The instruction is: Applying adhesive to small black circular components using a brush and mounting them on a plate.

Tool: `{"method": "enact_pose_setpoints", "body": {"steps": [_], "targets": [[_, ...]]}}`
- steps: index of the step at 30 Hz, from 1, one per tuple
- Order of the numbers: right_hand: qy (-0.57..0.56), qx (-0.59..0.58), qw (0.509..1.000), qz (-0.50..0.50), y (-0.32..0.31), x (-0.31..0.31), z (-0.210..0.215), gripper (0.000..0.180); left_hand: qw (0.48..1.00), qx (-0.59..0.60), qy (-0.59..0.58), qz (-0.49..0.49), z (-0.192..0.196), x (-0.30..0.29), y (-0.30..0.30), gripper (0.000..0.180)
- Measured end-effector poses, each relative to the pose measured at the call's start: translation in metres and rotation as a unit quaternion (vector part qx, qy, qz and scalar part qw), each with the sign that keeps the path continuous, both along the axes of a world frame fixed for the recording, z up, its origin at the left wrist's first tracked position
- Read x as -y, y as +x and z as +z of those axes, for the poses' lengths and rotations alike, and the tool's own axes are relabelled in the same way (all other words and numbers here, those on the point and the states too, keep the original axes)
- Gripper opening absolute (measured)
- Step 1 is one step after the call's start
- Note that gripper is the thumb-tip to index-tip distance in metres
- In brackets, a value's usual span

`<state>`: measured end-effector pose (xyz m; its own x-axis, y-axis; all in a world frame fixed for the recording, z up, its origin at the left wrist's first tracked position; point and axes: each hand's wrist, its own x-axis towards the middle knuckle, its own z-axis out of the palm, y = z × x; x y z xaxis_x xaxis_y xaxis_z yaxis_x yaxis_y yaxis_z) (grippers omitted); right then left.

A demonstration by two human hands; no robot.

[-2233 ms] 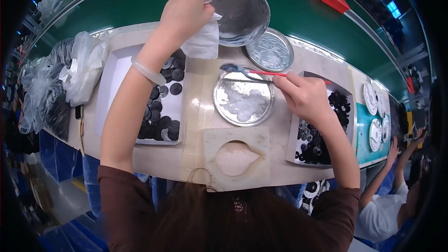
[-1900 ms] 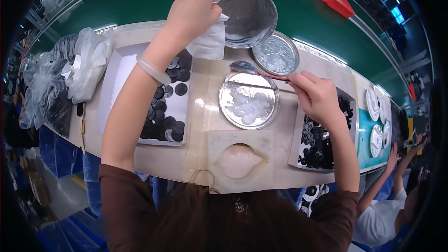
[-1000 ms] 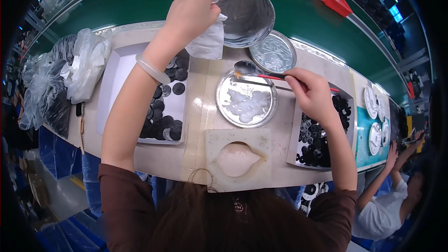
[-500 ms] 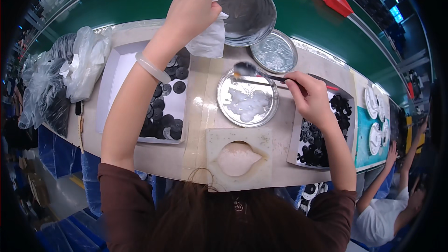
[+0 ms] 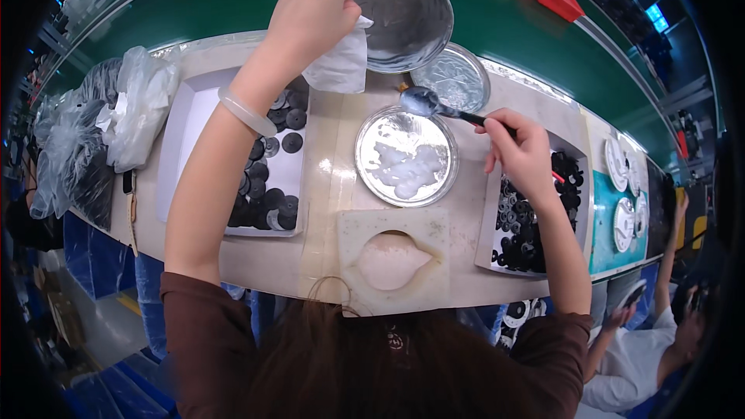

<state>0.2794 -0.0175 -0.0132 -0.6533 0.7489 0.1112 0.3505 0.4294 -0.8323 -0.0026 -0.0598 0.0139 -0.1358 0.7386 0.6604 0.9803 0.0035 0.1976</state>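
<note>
Over dish [image 5: 406, 157], right hand [image 5: 518, 149] (closed) grips spoon [image 5: 434, 104].

Bright, even light falls from overhead onto my bench, so shadows are faint and short. It glares off the round shiny metal dish [image 5: 406, 155] in front of me and off the large round metal lid [image 5: 403, 8] at the far side, washing out their surfaces. The fisheye lens bends the long green conveyor belt [image 5: 233, 0] into an arc, and the corners fall into black. Toward the rim things go dim and soft.
</note>
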Motion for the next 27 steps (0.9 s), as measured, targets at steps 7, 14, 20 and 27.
{"method": "enact_pose_setpoints", "body": {"steps": [7, 14, 20, 27], "targets": [[0.056, -0.015, 0.998, 0.01, 0.008, 0.008, 0.015, 0.011, 1.0, 0.001, 0.002, -0.006, 0.001, 0.0, 0.0, 0.013], [0.396, 0.189, 0.889, 0.133, 0.012, 0.022, -0.004, 0.014, 1.0, 0.003, -0.005, 0.0, 0.002, 0.001, 0.001, 0.013], [0.425, 0.119, 0.892, 0.094, 0.012, 0.026, 0.0, 0.016, 1.0, 0.008, -0.001, -0.005, 0.001, 0.002, 0.001, 0.013], [0.418, 0.189, 0.883, 0.101, 0.014, 0.022, -0.006, 0.015, 1.0, -0.005, -0.001, -0.008, 0.004, -0.003, 0.001, 0.013]]}}
